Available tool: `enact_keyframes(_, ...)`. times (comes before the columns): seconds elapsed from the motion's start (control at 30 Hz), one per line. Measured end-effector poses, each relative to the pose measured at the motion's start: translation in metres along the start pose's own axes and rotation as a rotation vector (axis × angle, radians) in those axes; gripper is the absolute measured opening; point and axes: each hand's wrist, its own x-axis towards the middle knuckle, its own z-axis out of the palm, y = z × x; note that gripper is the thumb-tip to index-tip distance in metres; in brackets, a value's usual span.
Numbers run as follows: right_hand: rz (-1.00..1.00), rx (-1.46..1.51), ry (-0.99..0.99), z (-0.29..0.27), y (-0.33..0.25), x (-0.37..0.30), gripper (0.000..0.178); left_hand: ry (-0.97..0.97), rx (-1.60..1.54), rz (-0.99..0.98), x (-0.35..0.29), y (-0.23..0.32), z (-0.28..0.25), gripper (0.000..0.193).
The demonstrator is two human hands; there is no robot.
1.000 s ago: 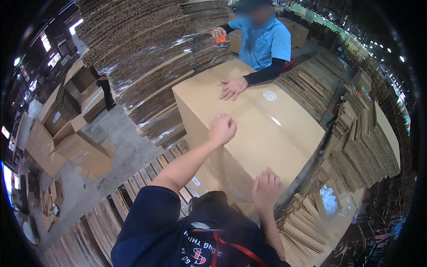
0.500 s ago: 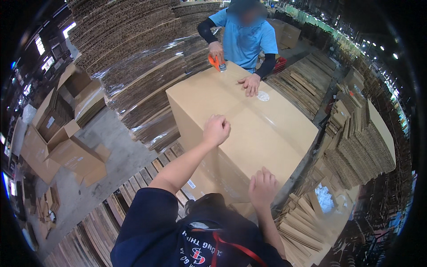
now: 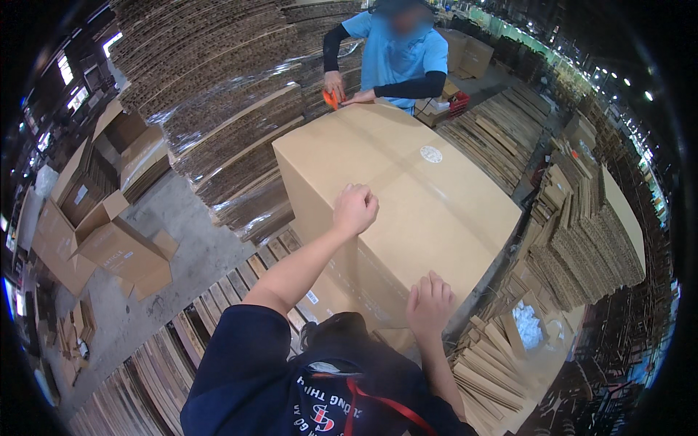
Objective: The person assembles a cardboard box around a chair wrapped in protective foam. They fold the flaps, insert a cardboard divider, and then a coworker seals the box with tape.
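Note:
A large brown cardboard box [image 3: 429,218] stands before me, a strip of clear tape running along its top and a round white sticker [image 3: 431,154] beside the strip. My left hand [image 3: 356,209] rests on the box's near left edge, its fingers curled in with nothing visible in them. On the near right edge lies my right hand [image 3: 431,301], fingers slightly bent and apart, holding nothing. Across the box, a person in a blue shirt [image 3: 404,58] grips an orange tape dispenser [image 3: 331,99] at the far edge, the other hand [image 3: 360,96] on that edge.
Tall stacks of flat cardboard [image 3: 211,73] rise at the back left, partly wrapped in film. Opened boxes [image 3: 123,247] sit on the floor at left. Wooden slats [image 3: 160,370] lie near my left side. More cardboard sheets [image 3: 589,240] and strips [image 3: 491,363] are at right.
The co-worker's tape dispenser has moved left and down off the box top to its far edge. The co-worker's other hand has shifted from beside the sticker to that edge. My hands stay put.

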Motion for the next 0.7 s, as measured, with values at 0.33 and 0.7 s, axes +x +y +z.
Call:
enact_keyframes(0.33,0.008,0.028,0.009,0.000,0.007,0.009,0.026,0.000,0.007,0.011,0.008,0.001,0.012,0.023)
enact_keyframes(0.7,-0.001,0.025,0.080,0.006,0.019,0.018,0.026,0.070,0.016,0.094,0.020,-0.003,0.031,0.022)
